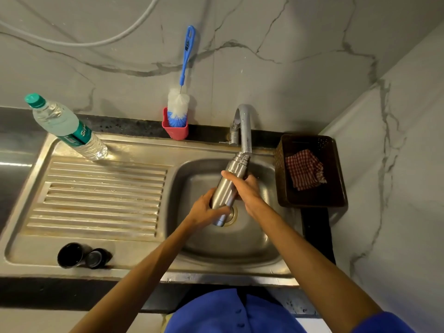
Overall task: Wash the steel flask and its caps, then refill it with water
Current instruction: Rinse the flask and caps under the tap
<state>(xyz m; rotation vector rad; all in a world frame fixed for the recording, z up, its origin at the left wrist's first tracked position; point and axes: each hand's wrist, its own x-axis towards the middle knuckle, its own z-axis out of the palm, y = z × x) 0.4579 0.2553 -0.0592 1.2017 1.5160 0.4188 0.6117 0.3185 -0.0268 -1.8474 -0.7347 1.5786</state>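
Sink basin (252, 251) is the landmark. Far left of it, on the drainboard's back edge, a plastic water bottle (64, 127) stands capped. Front-left of the basin, two dark caps (83, 255) lie on the drainboard, touching each other, both off the flask; washed or not, can't tell. Behind the basin, a bottle brush (179, 102) sits in a red holder (175, 131), untouched.

Over the basin: left hand (206, 210), grip wrapped around the lower body of the steel flask (228, 191); right hand (242, 186), grip closed around its middle. Flask is tilted, open mouth right at the tap spout (245, 131). Water flow probably on, but blur hides it.

Right of the basin, a basket (312, 198) holds a checked cloth (305, 169).

Judgement: early-to-mid task, rinsing or filling the flask; cap washing, final refill and recapping seem left.
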